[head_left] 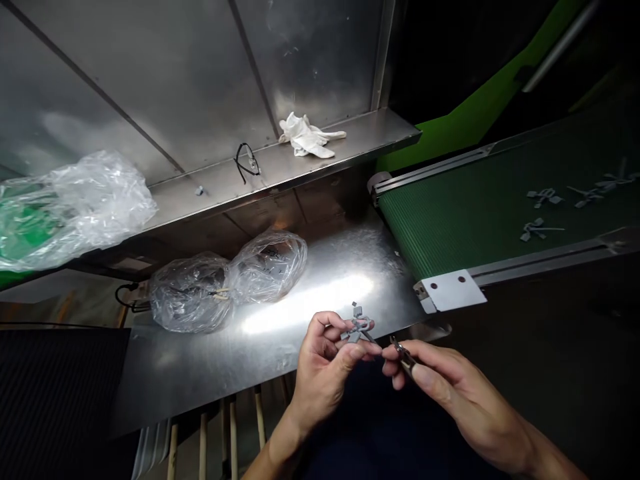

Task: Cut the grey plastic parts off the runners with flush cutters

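Note:
My left hand (325,363) pinches a small grey moulded plastic piece (358,327) with little tabs sticking out, holding it up over the front edge of the steel table (210,367). My right hand (437,380) is closed round a small pair of cutters (403,355), whose tip points at the grey piece and sits just to its right. Both hands hover close together near the table's front right corner.
Two clear plastic bags (227,280) of parts lie on the table. A green conveyor belt (480,213) at right carries several grey pieces (543,197). On the upper shelf (360,143) lie a white glove (306,137), a black wire loop (247,162) and a crumpled plastic bag (75,207).

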### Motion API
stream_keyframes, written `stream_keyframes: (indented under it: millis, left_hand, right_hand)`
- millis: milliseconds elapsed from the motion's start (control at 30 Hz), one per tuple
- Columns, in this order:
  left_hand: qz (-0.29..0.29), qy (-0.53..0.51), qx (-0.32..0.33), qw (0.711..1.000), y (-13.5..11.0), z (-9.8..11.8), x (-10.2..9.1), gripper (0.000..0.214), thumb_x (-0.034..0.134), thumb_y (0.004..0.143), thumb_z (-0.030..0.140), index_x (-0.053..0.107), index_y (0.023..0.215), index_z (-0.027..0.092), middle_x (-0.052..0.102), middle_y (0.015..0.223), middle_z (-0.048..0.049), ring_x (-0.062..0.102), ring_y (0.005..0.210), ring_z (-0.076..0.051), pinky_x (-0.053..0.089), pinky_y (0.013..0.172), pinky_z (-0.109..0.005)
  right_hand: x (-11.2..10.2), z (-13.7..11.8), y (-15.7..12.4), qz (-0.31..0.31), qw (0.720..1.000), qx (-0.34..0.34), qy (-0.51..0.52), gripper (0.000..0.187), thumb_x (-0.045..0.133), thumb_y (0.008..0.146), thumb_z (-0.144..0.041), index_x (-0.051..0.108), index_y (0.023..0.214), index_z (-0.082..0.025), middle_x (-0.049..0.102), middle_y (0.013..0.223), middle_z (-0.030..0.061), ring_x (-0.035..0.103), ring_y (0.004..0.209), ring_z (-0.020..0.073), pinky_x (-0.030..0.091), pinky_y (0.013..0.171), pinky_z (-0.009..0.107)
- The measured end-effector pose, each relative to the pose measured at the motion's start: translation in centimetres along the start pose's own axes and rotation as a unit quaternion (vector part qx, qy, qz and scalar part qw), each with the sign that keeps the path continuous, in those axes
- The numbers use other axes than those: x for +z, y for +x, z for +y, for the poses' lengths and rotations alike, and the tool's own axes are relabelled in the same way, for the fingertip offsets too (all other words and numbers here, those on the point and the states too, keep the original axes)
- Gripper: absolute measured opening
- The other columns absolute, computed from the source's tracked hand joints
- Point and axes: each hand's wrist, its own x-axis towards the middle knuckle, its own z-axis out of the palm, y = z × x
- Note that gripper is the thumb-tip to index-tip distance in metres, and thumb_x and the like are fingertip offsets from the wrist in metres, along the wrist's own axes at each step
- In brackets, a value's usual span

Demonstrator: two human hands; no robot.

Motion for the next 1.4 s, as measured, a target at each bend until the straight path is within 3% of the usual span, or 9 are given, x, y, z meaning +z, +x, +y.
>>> stream_keyframes:
  millis: [267,400,600,700,867,1000,1133,1333,1400]
  left_hand:
    - [-0.017,-0.037,0.000,0.999,-0.2,1.1,-2.8,0.036,0.074,0.083,0.048,0.051,0.093,0.023,0.077,0.109,-0.0102,0.076,0.072,-0.022,0.056,0.066,-0.033]
    - [-0.031,-0.016,0.021,0.999,0.2,1.1,-3.3,0.035,0.072,0.085,0.048,0.050,0.094,0.022,0.077,0.109,-0.0108,0.068,0.049,-0.012,0.053,0.064,-0.030]
    - [-0.037,0.009,0.042,0.998,0.3,1.4,-3.0,0.029,0.073,0.086,0.039,0.051,0.094,0.021,0.074,0.118,-0.0105,0.069,0.051,-0.011,0.054,0.060,-0.028]
    - [-0.011,0.023,0.050,0.998,0.4,1.7,-2.6,0.025,0.072,0.088,0.035,0.052,0.095,0.021,0.073,0.118,-0.0101,0.071,0.057,-0.013,0.054,0.057,-0.026]
    - [0.085,0.093,0.070,0.990,1.1,1.7,-2.6,0.016,0.072,0.087,0.028,0.061,0.098,0.022,0.063,0.128,-0.0068,0.070,0.071,-0.012,0.056,0.062,-0.025]
    - [0.147,0.161,0.098,0.971,1.8,1.7,-2.8,0.015,0.075,0.085,0.027,0.069,0.098,0.023,0.065,0.102,-0.0015,0.061,0.072,-0.008,0.050,0.059,-0.018]
    - [0.142,0.145,0.036,0.979,2.3,2.3,-2.2,0.019,0.073,0.086,0.031,0.070,0.101,0.020,0.066,0.068,0.0022,0.059,0.056,-0.008,0.050,0.055,-0.018]
    - [0.167,0.108,0.011,0.980,3.0,2.8,-1.5,0.020,0.078,0.081,0.029,0.070,0.094,0.017,0.075,0.078,-0.0027,0.072,0.068,-0.015,0.058,0.061,-0.022]
    - [0.186,0.112,0.017,0.976,3.0,2.9,-1.6,0.020,0.079,0.079,0.027,0.070,0.094,0.017,0.075,0.078,-0.0021,0.072,0.070,-0.014,0.058,0.063,-0.021]
  right_hand:
    - [3.0,-0.7,1.5,0.070,0.997,-0.012,-0.031,0.032,0.055,0.097,-0.042,0.068,0.120,-0.023,0.073,0.100,0.0085,0.069,0.096,0.0237,0.057,0.086,0.033]
    - [3.8,-1.3,2.4,0.144,0.988,-0.001,-0.063,0.032,0.067,0.090,-0.042,0.066,0.116,-0.024,0.072,0.105,0.0070,0.070,0.098,0.0230,0.058,0.086,0.031]
    - [4.1,-2.4,4.8,0.148,0.987,-0.034,-0.057,0.018,0.063,0.093,-0.038,0.066,0.101,-0.022,0.071,0.089,0.0014,0.069,0.082,0.0149,0.057,0.078,0.023]
    - [4.0,-2.3,5.8,0.149,0.985,-0.058,-0.057,0.012,0.062,0.094,-0.034,0.065,0.097,-0.023,0.070,0.086,-0.0005,0.068,0.078,0.0127,0.055,0.074,0.019]
    - [3.4,-2.0,7.1,0.182,0.966,-0.140,-0.115,0.006,0.065,0.092,-0.025,0.064,0.097,-0.024,0.069,0.086,-0.0031,0.066,0.076,0.0097,0.053,0.074,0.017]
    - [2.6,-2.1,7.9,0.171,0.958,-0.184,-0.136,0.010,0.065,0.092,-0.020,0.063,0.100,-0.024,0.070,0.092,-0.0022,0.067,0.082,0.0105,0.053,0.079,0.018]
    - [2.1,-1.7,8.8,0.161,0.958,-0.187,-0.145,0.011,0.064,0.092,-0.019,0.063,0.101,-0.024,0.069,0.092,-0.0020,0.067,0.082,0.0106,0.054,0.077,0.019]
    - [1.6,-1.3,8.4,0.209,0.933,-0.204,-0.210,0.025,0.064,0.090,-0.014,0.062,0.114,-0.022,0.067,0.109,0.0047,0.066,0.100,0.0174,0.054,0.089,0.029]
    - [1.6,-1.9,7.7,0.192,0.930,-0.218,-0.224,0.029,0.064,0.089,-0.012,0.062,0.116,-0.022,0.067,0.107,0.0046,0.066,0.098,0.0179,0.055,0.086,0.029]
